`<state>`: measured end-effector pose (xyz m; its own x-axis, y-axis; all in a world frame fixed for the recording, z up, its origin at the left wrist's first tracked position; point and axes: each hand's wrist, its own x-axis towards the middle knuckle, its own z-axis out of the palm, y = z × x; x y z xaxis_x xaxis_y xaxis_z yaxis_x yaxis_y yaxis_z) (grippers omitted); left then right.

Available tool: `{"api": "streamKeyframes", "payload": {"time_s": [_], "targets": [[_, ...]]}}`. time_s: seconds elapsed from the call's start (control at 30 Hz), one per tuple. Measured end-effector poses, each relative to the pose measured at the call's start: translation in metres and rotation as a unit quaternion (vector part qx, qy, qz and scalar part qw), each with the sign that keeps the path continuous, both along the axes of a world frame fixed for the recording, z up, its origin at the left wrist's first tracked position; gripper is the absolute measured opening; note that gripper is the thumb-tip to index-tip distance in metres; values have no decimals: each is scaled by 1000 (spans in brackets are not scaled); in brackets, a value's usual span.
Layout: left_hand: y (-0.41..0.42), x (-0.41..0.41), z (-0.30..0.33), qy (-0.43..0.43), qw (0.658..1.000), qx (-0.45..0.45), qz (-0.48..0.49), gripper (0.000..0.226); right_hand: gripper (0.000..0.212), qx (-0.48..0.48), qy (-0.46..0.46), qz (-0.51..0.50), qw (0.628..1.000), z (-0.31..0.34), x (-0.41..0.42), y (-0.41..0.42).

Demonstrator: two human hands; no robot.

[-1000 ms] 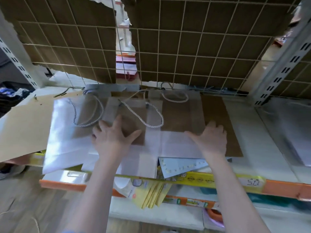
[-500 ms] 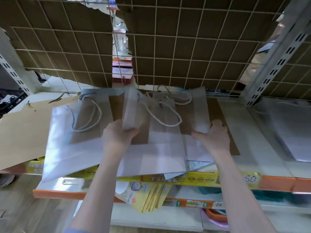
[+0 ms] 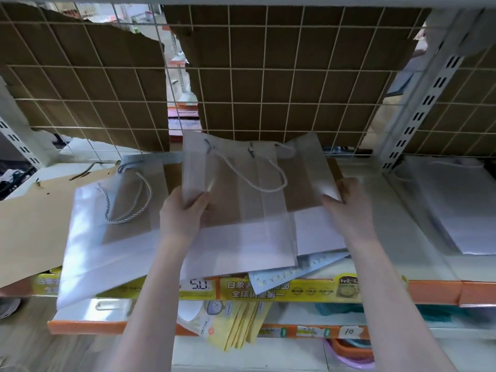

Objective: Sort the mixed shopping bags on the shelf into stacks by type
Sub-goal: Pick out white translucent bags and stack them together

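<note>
A translucent white shopping bag point(image 3: 249, 200) with a white rope handle is tilted up off the shelf at its far end. My left hand point(image 3: 182, 213) grips its left edge, thumb on top. Its right edge is held by my right hand point(image 3: 349, 208). A second translucent bag point(image 3: 112, 224) with a grey-white rope handle lies flat to the left, overhanging the shelf front. More white bags point(image 3: 319, 234) lie under the lifted one. Another stack of white bags point(image 3: 461, 208) rests in the bay to the right.
Brown cardboard point(image 3: 29, 226) lies at the left of the shelf. A wire grid backed with cardboard point(image 3: 268, 76) closes the rear. A white upright post point(image 3: 418, 103) divides the bays. A clear set-square ruler point(image 3: 295, 269) pokes out over the orange shelf edge point(image 3: 434, 291). Yellow packets point(image 3: 236, 326) sit on the lower shelf.
Both hands went from resting flat on the bags to gripping the top bag's side edges, and its far end has risen off the pile toward the grid.
</note>
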<state>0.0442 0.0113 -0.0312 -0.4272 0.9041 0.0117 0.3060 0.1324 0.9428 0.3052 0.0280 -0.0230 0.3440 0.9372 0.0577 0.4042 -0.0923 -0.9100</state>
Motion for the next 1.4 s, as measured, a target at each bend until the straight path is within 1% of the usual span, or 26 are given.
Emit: {"api": "streamKeyframes", "payload": {"time_s": [0.07, 0.13, 0.23, 0.3, 0.43, 0.57, 0.7, 0.83, 0.9, 1.0, 1.07, 1.13, 1.2, 1.3, 1.4], "targets": [[0, 0, 2, -18, 1000, 8, -5, 6, 30, 32, -9, -7, 999, -1, 0, 3], [0, -1, 1, -7, 1000, 1, -12, 8, 20, 57, -13, -20, 998, -3, 1, 7], [0, -3, -1, -2, 1000, -14, -10, 12, 13, 99, 3, -30, 995, -1, 2, 11], [0, -4, -3, 16, 1000, -25, -7, 9, 14, 129, -1, -27, 991, 3, 1, 11], [1, -5, -3, 63, 997, -38, -7, 17, 17, 169, 15, -21, 985, 10, -2, 13], [2, -6, -3, 69, 996, -44, -15, 17, 21, 199, 34, -76, 976, 22, 4, 23], [4, -5, -5, 62, 997, -46, -24, 15, 28, 170, 32, -84, 981, 26, 11, 30], [4, 0, -2, 51, 998, -41, -14, 20, 34, 130, 59, -108, 984, 18, 17, 25], [3, 4, 0, 52, 998, -35, -11, 21, 31, 119, 65, -122, 983, 14, 22, 19], [1, 13, 2, 46, 999, -14, -13, 23, 21, 113, 53, -135, 983, 10, 34, 8], [1, 22, 3, 50, 999, -4, -18, 24, 22, 114, 58, -144, 981, 7, 45, 2], [0, 31, 4, 47, 999, 2, -23, 23, 32, 118, 83, -153, 978, 7, 58, -4], [-1, 43, 7, 36, 999, 8, -21, 23, 28, 118, 91, -159, 976, 7, 77, -8], [-3, 67, 13, 18, 1000, 16, -14, 28, 27, 122, 70, -178, 974, 7, 113, -10], [-2, 104, 18, 15, 999, 32, -1, 24, 26, 120, 52, -182, 975, 11, 157, -9]]}}
